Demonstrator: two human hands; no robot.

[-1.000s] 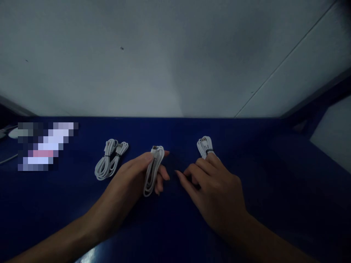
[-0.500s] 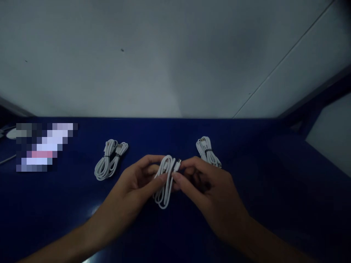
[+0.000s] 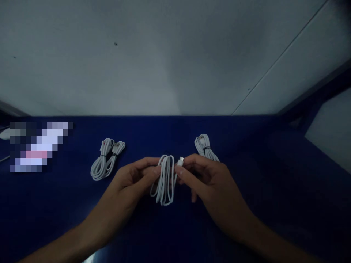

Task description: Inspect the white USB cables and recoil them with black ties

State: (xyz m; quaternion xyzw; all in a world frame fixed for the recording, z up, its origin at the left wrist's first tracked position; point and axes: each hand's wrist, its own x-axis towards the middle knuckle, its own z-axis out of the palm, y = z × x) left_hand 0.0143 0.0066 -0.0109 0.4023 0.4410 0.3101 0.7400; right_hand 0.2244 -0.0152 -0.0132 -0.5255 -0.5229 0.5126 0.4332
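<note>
A coiled white cable hangs between my two hands above the dark blue table. My left hand pinches the coil's upper left side. My right hand pinches the cable's small white plug at the coil's upper right. Two tied white cable bundles lie on the table to the left of my hands. Another tied white bundle lies just behind my right hand, partly hidden by it.
A grey wall rises behind the table's far edge. A blurred patch sits at the far left, with a white round object and a thin cord beside it. A blue frame runs along the right side.
My left hand brought the coil from the table's middle toward me, and my right hand left the right bundle and took hold of the coil's plug end.
</note>
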